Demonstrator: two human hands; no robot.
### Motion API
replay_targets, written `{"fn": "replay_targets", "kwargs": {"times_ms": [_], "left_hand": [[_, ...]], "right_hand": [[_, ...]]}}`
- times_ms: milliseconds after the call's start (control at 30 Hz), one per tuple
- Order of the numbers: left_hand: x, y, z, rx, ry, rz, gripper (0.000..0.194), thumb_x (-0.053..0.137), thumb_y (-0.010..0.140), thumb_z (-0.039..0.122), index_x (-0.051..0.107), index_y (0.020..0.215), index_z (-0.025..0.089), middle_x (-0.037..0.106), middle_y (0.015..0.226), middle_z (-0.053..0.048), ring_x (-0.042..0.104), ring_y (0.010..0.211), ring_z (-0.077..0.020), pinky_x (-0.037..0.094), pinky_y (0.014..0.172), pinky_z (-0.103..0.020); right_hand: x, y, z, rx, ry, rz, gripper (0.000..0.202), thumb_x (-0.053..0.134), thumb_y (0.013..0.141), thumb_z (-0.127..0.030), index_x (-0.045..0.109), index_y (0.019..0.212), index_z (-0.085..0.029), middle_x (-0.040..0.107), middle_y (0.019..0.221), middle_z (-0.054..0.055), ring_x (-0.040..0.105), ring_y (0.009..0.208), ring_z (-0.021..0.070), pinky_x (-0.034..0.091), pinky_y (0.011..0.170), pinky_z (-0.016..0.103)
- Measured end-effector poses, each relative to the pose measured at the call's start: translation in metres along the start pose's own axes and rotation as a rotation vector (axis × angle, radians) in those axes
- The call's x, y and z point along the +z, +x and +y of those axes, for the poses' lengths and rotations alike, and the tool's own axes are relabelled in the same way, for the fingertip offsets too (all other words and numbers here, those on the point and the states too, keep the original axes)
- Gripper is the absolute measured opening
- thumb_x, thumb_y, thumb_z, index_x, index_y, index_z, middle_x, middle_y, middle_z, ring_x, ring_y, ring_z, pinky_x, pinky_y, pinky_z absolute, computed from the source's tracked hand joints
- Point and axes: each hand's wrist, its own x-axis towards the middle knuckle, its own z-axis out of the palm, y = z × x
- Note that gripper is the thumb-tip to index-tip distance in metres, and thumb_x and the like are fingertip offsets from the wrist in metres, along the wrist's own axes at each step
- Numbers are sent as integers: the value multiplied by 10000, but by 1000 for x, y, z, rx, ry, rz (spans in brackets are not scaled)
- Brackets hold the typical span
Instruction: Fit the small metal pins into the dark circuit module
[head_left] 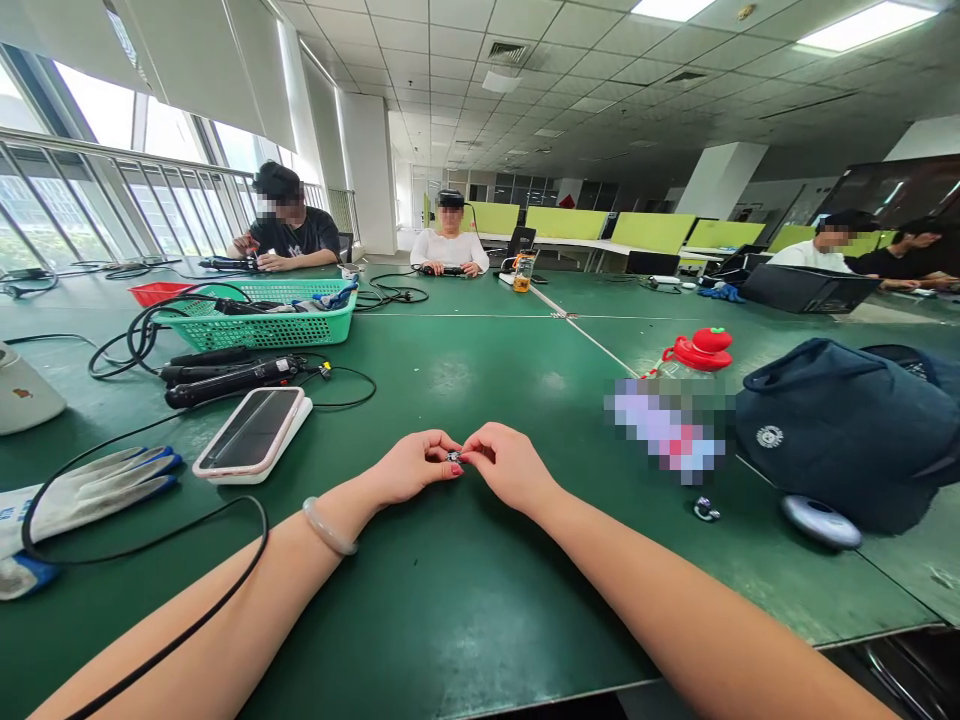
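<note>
Two-handed over a green table (420, 625), head view: pinching a small shiny piece (454, 457) at the middle of the scene, straight ahead between the forearms. Clamping on it from one side with the left hand (409, 470), thumb and fingers drawn together; meeting it from the other with the right hand (517, 470), thumb and forefinger likewise pressed on its edge. Showing silver and dark, too small for telling its shape or any seam.

Calling, by judgement, for a light touch: steadying with the left, making any fine turn with the right, pressing evenly rather than pulling askew. Probably gaining control by resting both wrists on the tabletop, minding the pale bangle (330, 527) on the left, and by working low, so risking only a short drop. Likely seeing better by tilting the piece toward the eye and gripping only its rim, fingertips now covering much of it.

Facing also, well off to the right, a small silvery item (706, 510) near a pale oval case (821, 522). Reaching past a phone (251, 435) on the left, with black cable (260, 543) crossing the view of the left forearm (281, 590); wanting slack there, judging by its path, and avoiding any tug.
</note>
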Motion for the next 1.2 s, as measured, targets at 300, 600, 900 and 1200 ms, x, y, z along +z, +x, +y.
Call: {"fn": "replay_targets", "kwargs": {"times_ms": [300,600,900,1200], "left_hand": [[-2,0,4,-19,-179,22,340,657,717,289,626,1020,137,697,922,-68,616,874,-165,425,865,-313],[-1,-5,9,82,-160,-42,415,584,794,348,598,1167,165,642,1125,-78,548,1059,-206,372,973,-344],[-6,-7,6,-42,-301,-104,417,632,745,297,593,1128,138,664,1033,-95,607,934,-182,452,889,-340],[-69,-13,-10,-134,1004,496,264,472,795,199,669,972,188,697,903,-122,633,853,-270,454,762,-349]], "right_hand": [[0,-2,5,44,32,14,128,612,772,-298,622,864,-209,590,758,-13,489,606,93,411,615,239],[11,-4,1,-54,-162,-2,142,592,797,-336,591,813,-195,611,813,13,555,731,124,412,664,246],[15,-8,-10,-151,-320,-9,231,542,832,-416,604,814,-194,619,824,25,555,742,128,382,655,241],[-4,-2,6,65,-114,69,328,424,875,-437,592,715,-205,592,678,-5,516,631,112,343,555,226]]}}
